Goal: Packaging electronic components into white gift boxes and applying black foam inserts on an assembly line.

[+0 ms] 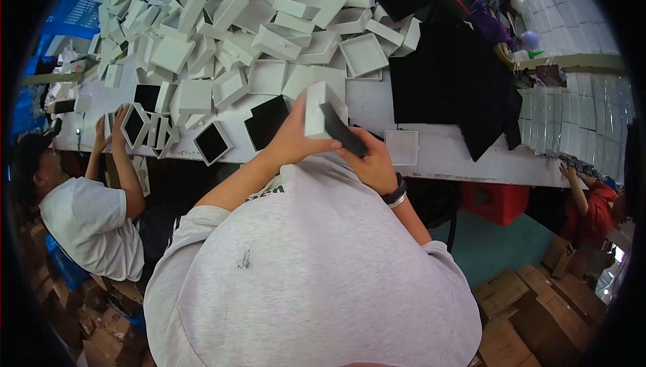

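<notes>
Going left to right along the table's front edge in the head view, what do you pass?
Co-worker's hands on a black-lined box → tilted black-lined box → left hand holding white box → right hand with black insert → empty white tray.

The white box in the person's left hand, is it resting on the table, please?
No, the left hand holds the white box up above the table.

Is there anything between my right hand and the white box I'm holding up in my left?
Only the black insert. Your right hand grips its lower end while its upper end meets the white box, held by your left hand. Nothing else visible sits between them above the table.
</notes>
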Demonstrator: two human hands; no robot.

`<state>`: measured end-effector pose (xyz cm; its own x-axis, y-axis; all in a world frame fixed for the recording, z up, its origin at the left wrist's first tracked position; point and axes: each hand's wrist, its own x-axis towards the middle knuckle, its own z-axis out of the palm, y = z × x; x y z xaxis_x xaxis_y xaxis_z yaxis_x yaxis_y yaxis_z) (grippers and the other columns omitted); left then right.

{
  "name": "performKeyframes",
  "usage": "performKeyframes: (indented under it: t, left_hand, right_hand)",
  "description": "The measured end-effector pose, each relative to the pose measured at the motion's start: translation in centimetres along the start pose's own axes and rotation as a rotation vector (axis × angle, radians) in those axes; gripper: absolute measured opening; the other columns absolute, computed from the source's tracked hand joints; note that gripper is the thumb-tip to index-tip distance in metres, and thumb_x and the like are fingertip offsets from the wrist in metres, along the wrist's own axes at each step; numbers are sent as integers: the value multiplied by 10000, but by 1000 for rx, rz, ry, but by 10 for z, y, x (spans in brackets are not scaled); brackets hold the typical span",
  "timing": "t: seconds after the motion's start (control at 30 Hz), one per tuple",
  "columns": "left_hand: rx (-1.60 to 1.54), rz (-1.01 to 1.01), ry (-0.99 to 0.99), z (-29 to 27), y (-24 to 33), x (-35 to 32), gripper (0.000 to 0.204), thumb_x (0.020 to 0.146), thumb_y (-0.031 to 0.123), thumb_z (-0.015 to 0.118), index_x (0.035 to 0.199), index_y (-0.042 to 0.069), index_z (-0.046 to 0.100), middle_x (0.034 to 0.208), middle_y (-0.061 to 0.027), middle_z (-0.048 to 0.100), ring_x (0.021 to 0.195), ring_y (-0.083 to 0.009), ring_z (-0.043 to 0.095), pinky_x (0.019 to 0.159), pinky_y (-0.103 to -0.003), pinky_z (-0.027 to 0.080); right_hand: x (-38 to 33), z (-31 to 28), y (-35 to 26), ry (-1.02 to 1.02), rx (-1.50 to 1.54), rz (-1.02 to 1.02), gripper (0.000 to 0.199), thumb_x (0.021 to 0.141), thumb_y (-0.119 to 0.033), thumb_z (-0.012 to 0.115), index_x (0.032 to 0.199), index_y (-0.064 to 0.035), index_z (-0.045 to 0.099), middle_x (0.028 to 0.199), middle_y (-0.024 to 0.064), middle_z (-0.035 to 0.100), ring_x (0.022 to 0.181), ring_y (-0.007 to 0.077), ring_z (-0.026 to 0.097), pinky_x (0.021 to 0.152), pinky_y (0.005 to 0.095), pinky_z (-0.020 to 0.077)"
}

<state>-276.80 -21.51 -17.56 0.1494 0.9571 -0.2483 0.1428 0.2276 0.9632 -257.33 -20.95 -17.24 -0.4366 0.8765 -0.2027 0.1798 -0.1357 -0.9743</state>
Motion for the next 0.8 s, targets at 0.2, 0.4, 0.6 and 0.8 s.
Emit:
performKeyframes:
  t: [0.2,0.4,0.6,0.8]
  left_hand:
    - [-767,-188,-63,-13,-4,-27,857,671,365,783,1336,35,354,1192,-73,515,1114,-181,483,946,-320,392]
    - [-709,-99,-97,-13,4,-35,868,657,451,774,1304,11,400,1204,-68,528,1095,-169,511,916,-291,420]
    - [-764,-236,-264,-21,-7,-41,915,656,502,762,1328,14,379,1226,-83,521,1115,-176,508,930,-294,420]
    - [-743,-260,-244,-14,-2,-46,912,680,556,720,1335,32,364,1243,-94,511,1119,-189,516,944,-312,422]
  right_hand:
    - [4,-18,-34,372,-765,-627,502,667,30,582,1156,-84,587,1177,125,553,976,303,572,856,371,454]
    - [12,-9,-38,-120,-706,-819,571,664,0,641,1201,-181,564,1374,137,406,1247,330,428,951,384,442]
    - [14,-8,-34,-224,-583,-850,663,668,-88,703,1277,-246,494,1441,165,292,1297,366,346,987,413,410]
    - [4,-5,-48,-302,-782,-649,620,781,-420,623,1343,-249,425,1481,150,206,1356,382,202,1089,448,232]
